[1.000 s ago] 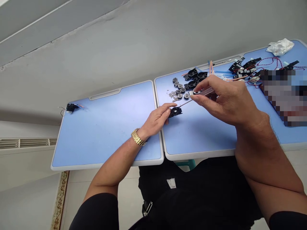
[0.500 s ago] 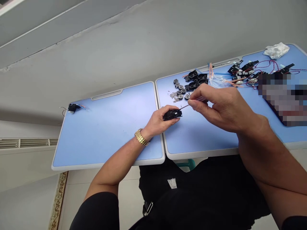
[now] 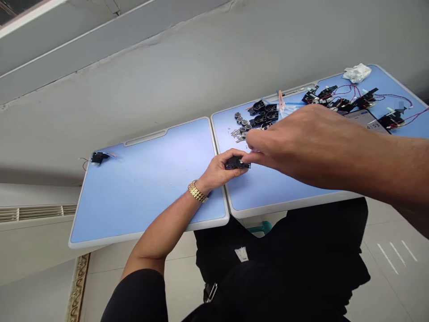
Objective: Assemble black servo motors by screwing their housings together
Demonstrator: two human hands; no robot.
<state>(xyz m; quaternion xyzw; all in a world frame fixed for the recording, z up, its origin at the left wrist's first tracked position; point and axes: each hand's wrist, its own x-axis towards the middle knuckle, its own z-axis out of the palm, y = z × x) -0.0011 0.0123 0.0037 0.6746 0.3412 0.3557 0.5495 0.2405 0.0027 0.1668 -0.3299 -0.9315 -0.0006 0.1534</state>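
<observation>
My left hand [image 3: 220, 171] grips a small black plastic housing [image 3: 237, 164] between fingers and thumb, above the blue table. My right hand [image 3: 284, 147] reaches across from the right, its fingertips just beside that housing. Whether it holds anything is hidden by the fingers. Just beyond the hands lie a heap of tiny metal screws [image 3: 236, 134], several round metal bearings [image 3: 241, 121] and several black plastic housings [image 3: 263, 112]. My right hand partly covers the nearest of these.
Wired black assemblies [image 3: 340, 103] lie at the far right of the table, near a phone [image 3: 367, 120] and crumpled white tissue [image 3: 357, 73]. Blue and orange tubes [image 3: 280, 103] lie beside them. A small black part [image 3: 98, 157] sits at the far left table edge.
My right hand has swung left and lower, over the housing, and the thin tool it held no longer shows. The view has tilted, bringing the phone into sight.
</observation>
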